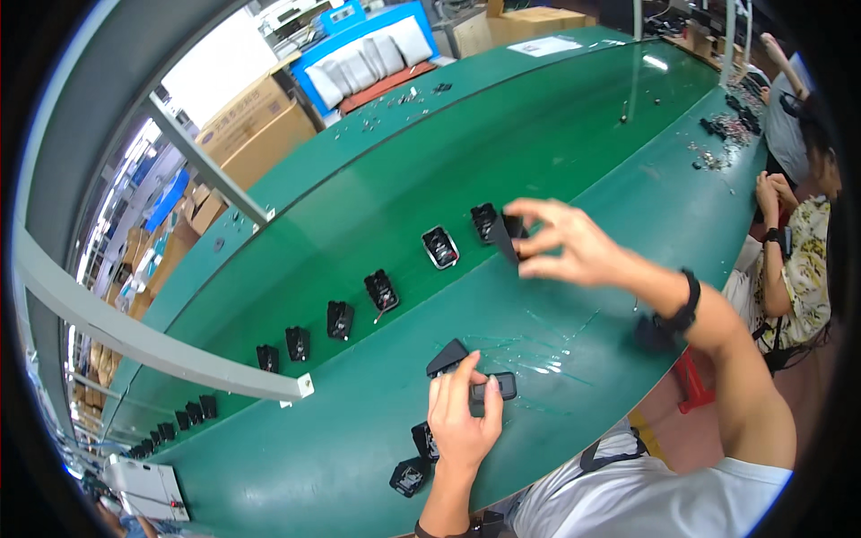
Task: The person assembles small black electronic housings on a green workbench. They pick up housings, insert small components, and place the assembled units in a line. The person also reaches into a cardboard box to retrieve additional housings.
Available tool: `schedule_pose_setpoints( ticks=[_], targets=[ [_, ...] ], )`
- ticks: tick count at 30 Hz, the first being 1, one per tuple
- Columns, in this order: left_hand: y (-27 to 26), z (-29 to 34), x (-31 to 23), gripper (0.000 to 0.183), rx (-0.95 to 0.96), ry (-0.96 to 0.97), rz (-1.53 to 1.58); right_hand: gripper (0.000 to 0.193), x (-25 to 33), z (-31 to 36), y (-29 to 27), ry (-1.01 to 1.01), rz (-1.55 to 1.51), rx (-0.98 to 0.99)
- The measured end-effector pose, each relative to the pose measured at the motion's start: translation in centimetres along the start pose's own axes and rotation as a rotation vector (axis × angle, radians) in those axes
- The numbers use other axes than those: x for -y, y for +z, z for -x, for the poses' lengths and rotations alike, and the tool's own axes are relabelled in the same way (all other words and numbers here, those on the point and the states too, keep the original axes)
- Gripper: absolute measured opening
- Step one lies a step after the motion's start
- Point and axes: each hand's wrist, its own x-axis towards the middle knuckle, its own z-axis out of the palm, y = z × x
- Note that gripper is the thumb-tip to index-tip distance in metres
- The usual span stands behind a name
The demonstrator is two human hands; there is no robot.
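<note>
Head view: the right hand, at the centre of the frame, grasps a black box between thumb and fingers above the green belt; the fingers are slightly blurred. The left hand, lower centre, has its thumb at a rounded black case; whether it grips the case or only touches it cannot be told. A black wedge lies just beside its forefinger. Two black trays sit left of the left wrist, near the bottom of the frame. Along the belt, a spaced row of black holders runs from the centre to the lower left; one, a pale-rimmed holder, is left of the right hand. Pale streaks mark the green tabletop between the hands. A co-worker sits at the right edge, near small loose parts at upper right.
</note>
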Motion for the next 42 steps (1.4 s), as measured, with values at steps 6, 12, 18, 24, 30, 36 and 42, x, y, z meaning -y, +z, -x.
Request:
schedule_pose_setpoints(
  ticks=[6,12,18,24,30,36,42],
  targets=[
    [0.6,1.3,-0.7,0.06,0.32,-0.001,-0.235,0.03,-11.8,-2.9,-1.2,0.293,0.488,0.3],
    [0.6,1.2,0.3,0.06,0.46,-0.026,-0.191,0.036,-15.0,-1.4,-1.4,0.225,0.575,0.291],
    [0.4,1.4,0.5,0.053,0.383,-0.062,-0.138,0.038,-9.0,2.8,-8.7,0.263,0.395,0.499],
    [0.7,1.5,-0.9,0.044,0.215,-0.148,0.279,0.042,-1.9,11.5,-9.9,0.252,0.411,0.706],
    [0.8,0.9,-2.0,0.049,0.139,-0.517,1.002,0.023,-3.3,13.9,-7.3,0.24,0.321,0.444],
    [0.4,0.3,-1.1,0.054,0.199,-0.614,1.35,0.023,1.1,8.6,-2.5,0.339,-0.405,0.156],
    [0.5,0.3,0.2,0.058,0.192,-0.565,1.559,0.023,6.7,4.3,1.5,0.264,-0.842,0.162]
  ],
)
